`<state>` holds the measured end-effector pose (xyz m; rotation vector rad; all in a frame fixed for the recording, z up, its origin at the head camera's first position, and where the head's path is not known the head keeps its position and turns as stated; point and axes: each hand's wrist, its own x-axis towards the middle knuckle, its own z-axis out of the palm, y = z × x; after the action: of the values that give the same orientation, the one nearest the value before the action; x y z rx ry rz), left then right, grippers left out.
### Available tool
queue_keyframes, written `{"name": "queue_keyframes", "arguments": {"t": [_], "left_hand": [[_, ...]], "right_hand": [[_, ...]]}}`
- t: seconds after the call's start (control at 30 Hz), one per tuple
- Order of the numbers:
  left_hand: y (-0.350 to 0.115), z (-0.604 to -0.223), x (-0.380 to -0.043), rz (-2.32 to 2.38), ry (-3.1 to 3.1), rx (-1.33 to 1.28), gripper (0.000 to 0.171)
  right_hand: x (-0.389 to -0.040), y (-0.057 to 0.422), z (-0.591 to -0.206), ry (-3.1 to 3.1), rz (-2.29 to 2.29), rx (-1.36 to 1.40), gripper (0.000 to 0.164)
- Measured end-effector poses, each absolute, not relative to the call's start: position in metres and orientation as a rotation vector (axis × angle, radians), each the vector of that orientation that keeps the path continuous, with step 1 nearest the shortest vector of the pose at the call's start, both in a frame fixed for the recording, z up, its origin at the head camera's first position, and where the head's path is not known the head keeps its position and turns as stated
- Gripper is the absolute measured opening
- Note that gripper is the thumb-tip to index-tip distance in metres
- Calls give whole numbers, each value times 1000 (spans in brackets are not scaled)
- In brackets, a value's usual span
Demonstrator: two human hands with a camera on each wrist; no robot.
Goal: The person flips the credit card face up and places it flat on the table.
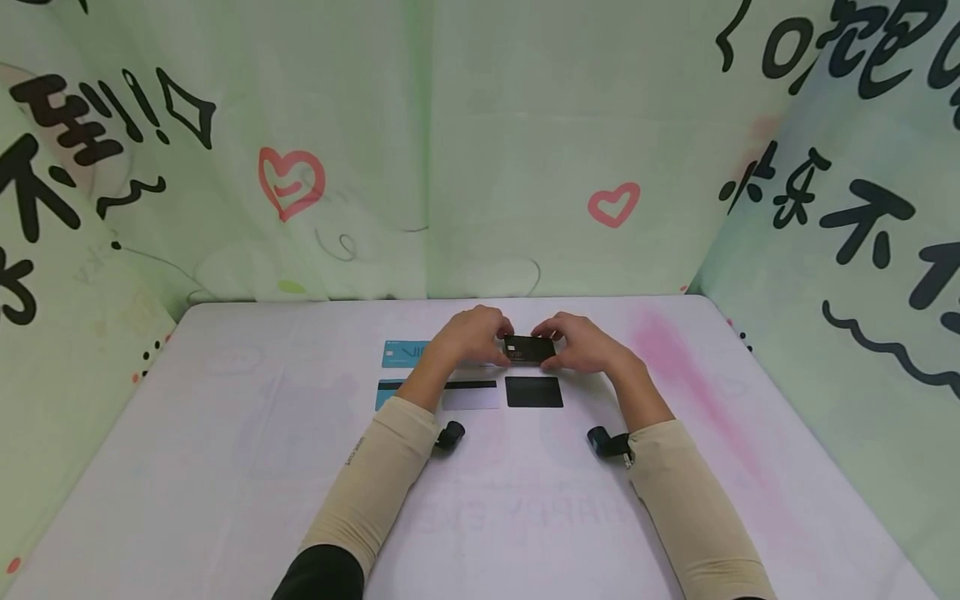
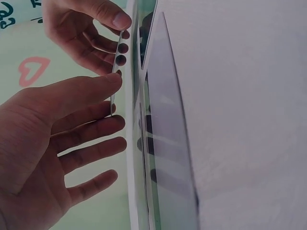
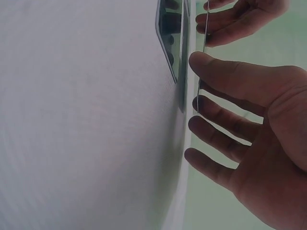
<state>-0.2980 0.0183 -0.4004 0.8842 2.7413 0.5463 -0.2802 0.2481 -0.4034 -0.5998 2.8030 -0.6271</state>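
Both hands pinch a black bank card point(image 1: 529, 351) by its two short ends, thumbs at the near edge and fingers at the far edge. The left hand point(image 1: 476, 333) has its left end, the right hand point(image 1: 583, 343) its right end. Seen nearly edge-on in the left wrist view, the card point(image 2: 116, 62) is raised off the table, other fingers spread beside it. A second black card point(image 1: 534, 392) lies flat just below the held one. To its left is a pale card point(image 1: 471, 398) with a dark stripe.
Further left lie a blue card point(image 1: 402, 354) and, below it, a blue card with a dark stripe point(image 1: 386, 395), partly hidden by the left arm. A white cloth covers the table point(image 1: 517, 500). Printed green curtains point(image 1: 495, 167) stand behind and at both sides.
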Motion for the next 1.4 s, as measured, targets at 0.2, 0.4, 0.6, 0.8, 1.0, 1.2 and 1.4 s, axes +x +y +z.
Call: {"name": "queue_keyframes", "arguments": {"t": [0.2,0.4,0.6,0.8,1.0,1.2,1.4], "left_hand": [[19,-401,-299,516,2738,873,51],[20,-405,-300,471,2752,873,51],[22,-405,-300,436,2770,860,50],[23,-405,-298,415,2774,853,49],[24,-409,-298,397,2786,861,48],[25,-410,-298,374,2800,872,46],[26,-410,-298,341,2809,875,45]], "right_hand": [[-282,248,-404,2802,-611,-603,56],[-282,248,-404,2798,-605,-595,55],[-282,248,-403,2797,-595,-601,55],[-282,248,-404,2795,-596,-598,55],[-282,247,-405,2788,-601,-577,55],[-281,247,-406,2793,-588,-590,55],[-281,247,-407,2797,-586,-584,55]]}}
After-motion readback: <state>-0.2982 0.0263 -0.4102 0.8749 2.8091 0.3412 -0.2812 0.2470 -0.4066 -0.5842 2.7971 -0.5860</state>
